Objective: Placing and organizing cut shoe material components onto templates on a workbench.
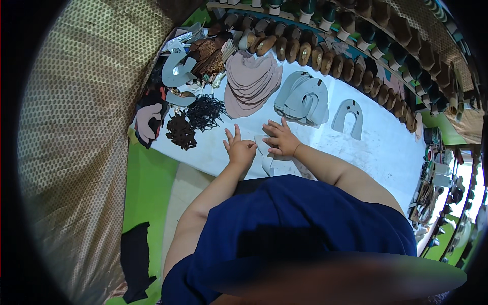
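- Pressing down on a pale grey cut piece (265, 155), we have both hands on it at the near edge of the white surface (376, 147).
- Our left hand (240, 149) sits at the piece's left edge, fingers (232, 135) spread apart and pointing away from us; whether any of them pinch the material we cannot tell.
- Our right hand (281, 140) lies flat over the upper right of the piece, fingers splayed toward the left, resting on it rather than clamped.
- The piece lies between the two hands and runs toward our body, its long axis roughly from far to near, the lower end close to our blue shirt (305, 223).
- Both hands are about equally near; the right covers more of it.
- Farther off lie a stack of grey U-shaped pieces (304, 97), one single grey U-shaped piece (348, 118) and a pile of mauve pieces (251, 81).
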Motion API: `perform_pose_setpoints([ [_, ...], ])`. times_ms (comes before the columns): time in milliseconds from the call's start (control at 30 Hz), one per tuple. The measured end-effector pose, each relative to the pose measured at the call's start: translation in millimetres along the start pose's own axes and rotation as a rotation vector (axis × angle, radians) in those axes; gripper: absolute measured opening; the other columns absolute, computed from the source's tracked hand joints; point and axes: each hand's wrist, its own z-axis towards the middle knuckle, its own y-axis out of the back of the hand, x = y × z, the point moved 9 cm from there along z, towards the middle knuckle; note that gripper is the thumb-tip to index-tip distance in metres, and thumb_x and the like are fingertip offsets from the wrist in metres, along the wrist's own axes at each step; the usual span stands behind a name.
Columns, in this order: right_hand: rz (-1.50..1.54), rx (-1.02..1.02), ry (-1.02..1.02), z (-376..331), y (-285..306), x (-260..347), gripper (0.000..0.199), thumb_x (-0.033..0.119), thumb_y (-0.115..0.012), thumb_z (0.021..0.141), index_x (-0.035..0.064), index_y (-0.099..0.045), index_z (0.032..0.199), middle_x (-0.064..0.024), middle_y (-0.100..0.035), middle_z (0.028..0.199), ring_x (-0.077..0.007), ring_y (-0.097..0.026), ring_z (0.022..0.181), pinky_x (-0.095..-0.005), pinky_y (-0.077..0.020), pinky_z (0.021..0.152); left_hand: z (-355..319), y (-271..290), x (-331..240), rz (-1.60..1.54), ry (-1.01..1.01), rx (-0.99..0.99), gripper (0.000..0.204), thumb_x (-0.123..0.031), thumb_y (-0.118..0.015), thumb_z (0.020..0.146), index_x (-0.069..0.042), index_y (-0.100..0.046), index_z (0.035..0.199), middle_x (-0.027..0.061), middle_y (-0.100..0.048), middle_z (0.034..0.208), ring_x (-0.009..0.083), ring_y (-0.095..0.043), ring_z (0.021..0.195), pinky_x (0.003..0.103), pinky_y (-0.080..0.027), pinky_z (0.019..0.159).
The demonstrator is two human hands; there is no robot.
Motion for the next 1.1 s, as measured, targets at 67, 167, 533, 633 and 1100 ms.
perform_pose_setpoints([
  [67,-0.001,-0.001,-0.002,0,-1,0,0.045,0.053,-0.059,0.086,0.0179,-0.073,0.111,-0.0114,-0.044,0.150,-0.0333,-0.033,0.144,-0.0719,-0.0161,0.112,4,-4,8,-0.013,0.080,-0.017,0.012,-0.029,-0.076,0.077,-0.019,-0.081,0.083,0.0201,-0.017,0.164,0.0472,0.000,0.151,0.070,-0.001,0.113],
  [167,0.003,-0.005,-0.013,-1,1,0,0.044,0.051,-0.060,0.086,0.0179,-0.073,0.111,-0.0116,-0.045,0.149,-0.0331,-0.033,0.144,-0.0713,-0.0163,0.112,5,-4,7,-0.032,0.081,-0.030,0.009,-0.025,-0.073,0.077,-0.020,-0.079,0.075,0.0182,-0.025,0.162,0.0434,-0.006,0.152,0.067,0.000,0.115],
  [533,-0.012,-0.015,-0.042,1,5,3,0.038,0.044,-0.063,0.086,0.0171,-0.072,0.111,-0.0113,-0.050,0.144,-0.0319,-0.035,0.143,-0.0692,-0.0160,0.114,-1,-4,24,0.000,0.226,-0.043,0.013,-0.028,-0.072,0.075,-0.016,-0.076,0.071,0.0173,-0.026,0.162,0.0404,-0.006,0.153,0.072,0.004,0.111],
  [633,-0.005,-0.006,-0.049,0,4,2,0.037,0.044,-0.063,0.086,0.0171,-0.073,0.111,-0.0111,-0.050,0.144,-0.0317,-0.035,0.142,-0.0688,-0.0162,0.114,-2,-4,28,-0.014,0.233,-0.043,0.012,-0.028,-0.072,0.075,-0.016,-0.076,0.071,0.0175,-0.025,0.163,0.0403,-0.005,0.153,0.072,0.003,0.111],
  [1100,0.057,-0.163,-0.133,-4,3,-19,0.051,0.040,-0.053,0.094,0.0102,-0.052,0.135,-0.0122,-0.042,0.150,-0.0335,-0.035,0.142,-0.0647,-0.0207,0.113,-12,5,53,-0.156,0.271,-0.166,0.027,-0.038,-0.065,0.089,-0.012,-0.071,0.086,0.0176,-0.031,0.160,0.0430,-0.010,0.151,0.073,0.000,0.110],
])
